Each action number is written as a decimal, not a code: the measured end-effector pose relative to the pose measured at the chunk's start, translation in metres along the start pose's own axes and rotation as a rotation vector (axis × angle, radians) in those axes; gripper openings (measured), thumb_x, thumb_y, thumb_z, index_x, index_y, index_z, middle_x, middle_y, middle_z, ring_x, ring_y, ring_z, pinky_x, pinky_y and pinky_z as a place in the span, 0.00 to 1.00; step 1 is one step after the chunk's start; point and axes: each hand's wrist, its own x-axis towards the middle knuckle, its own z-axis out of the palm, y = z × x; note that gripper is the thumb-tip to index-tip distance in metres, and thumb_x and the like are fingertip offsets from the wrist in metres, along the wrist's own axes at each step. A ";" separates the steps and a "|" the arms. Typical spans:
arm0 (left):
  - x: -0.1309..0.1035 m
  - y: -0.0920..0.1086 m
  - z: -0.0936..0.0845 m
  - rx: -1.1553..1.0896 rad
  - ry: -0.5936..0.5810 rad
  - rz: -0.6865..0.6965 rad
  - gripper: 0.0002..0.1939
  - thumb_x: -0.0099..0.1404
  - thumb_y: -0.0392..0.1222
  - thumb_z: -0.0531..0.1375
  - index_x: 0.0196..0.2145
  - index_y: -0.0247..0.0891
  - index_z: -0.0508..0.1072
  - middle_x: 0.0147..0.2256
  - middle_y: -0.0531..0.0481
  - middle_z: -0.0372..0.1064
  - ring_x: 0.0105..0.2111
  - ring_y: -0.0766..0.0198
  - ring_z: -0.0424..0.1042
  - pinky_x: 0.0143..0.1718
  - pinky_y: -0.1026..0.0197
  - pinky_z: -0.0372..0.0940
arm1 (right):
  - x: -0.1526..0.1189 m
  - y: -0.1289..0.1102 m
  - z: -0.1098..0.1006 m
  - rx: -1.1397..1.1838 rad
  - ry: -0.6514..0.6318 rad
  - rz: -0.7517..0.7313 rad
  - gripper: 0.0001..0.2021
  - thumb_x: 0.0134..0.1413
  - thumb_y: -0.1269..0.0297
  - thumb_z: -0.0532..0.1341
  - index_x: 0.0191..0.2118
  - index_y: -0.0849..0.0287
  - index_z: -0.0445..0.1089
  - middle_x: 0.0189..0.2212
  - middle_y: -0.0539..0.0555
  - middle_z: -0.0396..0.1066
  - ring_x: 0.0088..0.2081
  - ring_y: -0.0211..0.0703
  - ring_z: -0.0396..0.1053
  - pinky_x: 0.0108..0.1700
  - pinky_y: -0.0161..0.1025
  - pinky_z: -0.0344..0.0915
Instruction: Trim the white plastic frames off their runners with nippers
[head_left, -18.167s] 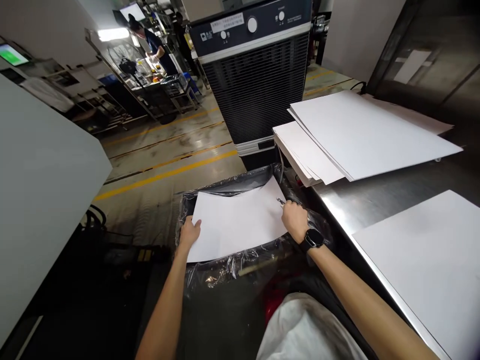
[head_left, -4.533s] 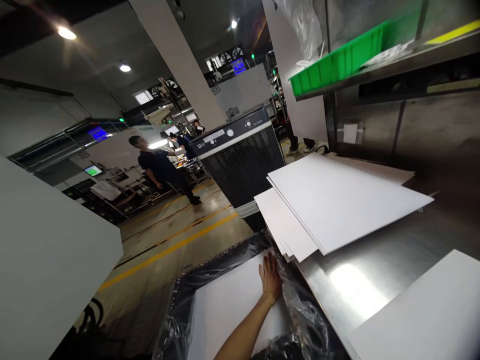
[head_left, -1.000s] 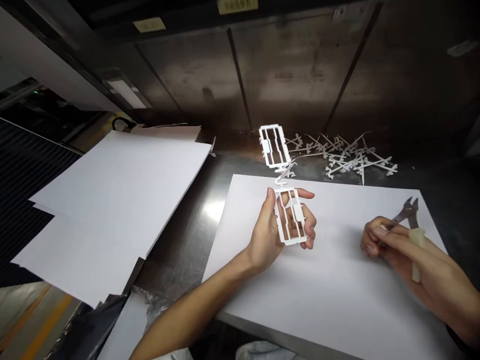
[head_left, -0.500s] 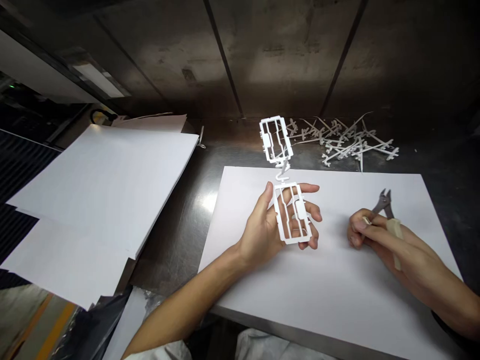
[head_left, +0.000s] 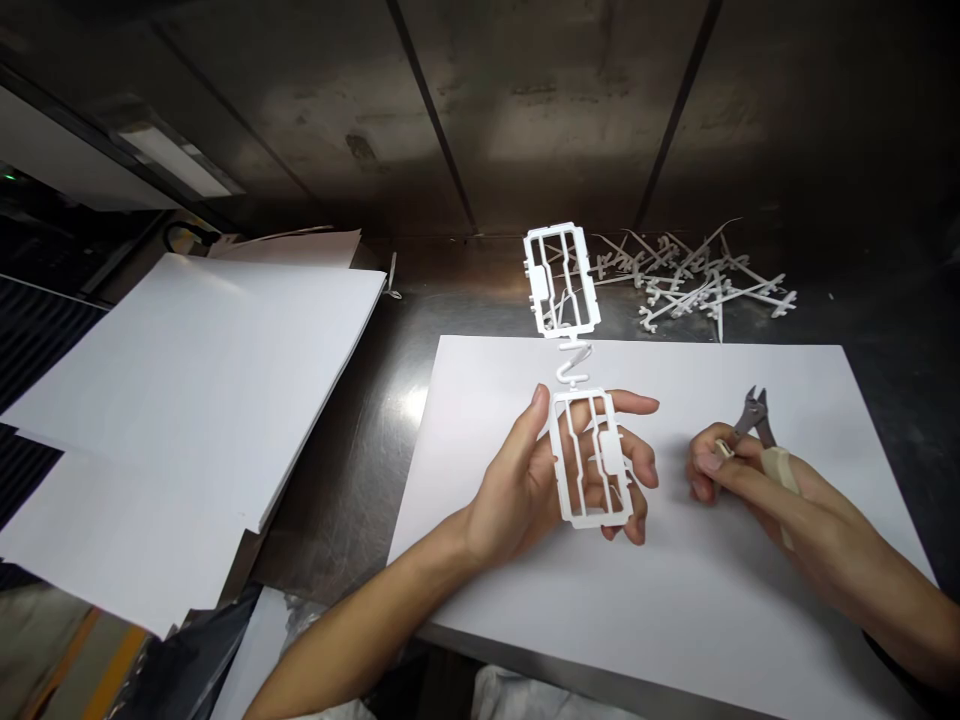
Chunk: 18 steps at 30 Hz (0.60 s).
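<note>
Two white rectangular plastic frames, an upper frame (head_left: 538, 285) and a lower frame (head_left: 613, 452), are joined end to end by a curved sprue (head_left: 574, 379). My left hand (head_left: 514, 485) holds the lower one, thumb at its left edge and the partly spread fingers behind it. The upper frame sticks out beyond the hand, above the table. In my right hand (head_left: 750, 485) is a pair of side cutters (head_left: 752, 412), with cream handles partly hidden by the palm and fingers. The cutters' jaws point away from me, apart from the frames.
A large white sheet (head_left: 510, 630) lies under both hands on the metal table (head_left: 337, 520). Behind it is a pile of white plastic sprue offcuts (head_left: 694, 285). Stacked white sheets (head_left: 202, 370) stand on the left, and a metal wall (head_left: 555, 110) closes off the back.
The joined frames have come slightly nearer and look larger, tilting a little in my left hand. My right hand with the side cutters has shifted slightly left. The whole view has moved a little.
</note>
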 end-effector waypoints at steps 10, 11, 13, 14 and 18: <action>-0.005 -0.002 0.006 0.166 0.033 0.030 0.43 0.80 0.74 0.37 0.68 0.41 0.71 0.45 0.41 0.70 0.41 0.55 0.73 0.53 0.50 0.65 | 0.000 -0.005 0.005 -0.087 -0.020 0.003 0.24 0.78 0.34 0.61 0.43 0.51 0.70 0.37 0.50 0.67 0.44 0.53 0.64 0.47 0.41 0.59; -0.006 -0.003 0.007 0.180 0.039 0.025 0.44 0.80 0.74 0.36 0.68 0.41 0.71 0.45 0.41 0.70 0.41 0.55 0.73 0.53 0.50 0.65 | 0.000 -0.006 0.007 -0.088 -0.015 0.006 0.23 0.78 0.34 0.60 0.43 0.51 0.70 0.37 0.50 0.67 0.45 0.54 0.65 0.48 0.41 0.59; -0.007 -0.003 0.007 0.196 0.042 0.013 0.45 0.80 0.74 0.35 0.68 0.40 0.71 0.45 0.40 0.71 0.41 0.54 0.73 0.54 0.48 0.64 | -0.002 -0.011 0.011 -0.100 0.004 0.017 0.22 0.80 0.36 0.58 0.44 0.51 0.71 0.38 0.50 0.67 0.46 0.54 0.65 0.49 0.42 0.58; -0.008 -0.004 0.007 0.198 0.042 0.009 0.45 0.80 0.74 0.34 0.68 0.40 0.71 0.45 0.40 0.71 0.42 0.54 0.73 0.54 0.48 0.64 | -0.003 -0.013 0.013 -0.108 0.014 0.020 0.22 0.81 0.37 0.57 0.44 0.51 0.71 0.38 0.50 0.67 0.46 0.54 0.65 0.50 0.42 0.58; -0.010 -0.006 0.006 0.175 0.058 0.001 0.46 0.79 0.75 0.35 0.69 0.39 0.71 0.45 0.39 0.70 0.42 0.53 0.73 0.54 0.47 0.63 | -0.004 -0.020 0.018 -0.126 0.040 0.010 0.22 0.81 0.37 0.57 0.43 0.51 0.71 0.37 0.50 0.67 0.45 0.54 0.66 0.52 0.42 0.58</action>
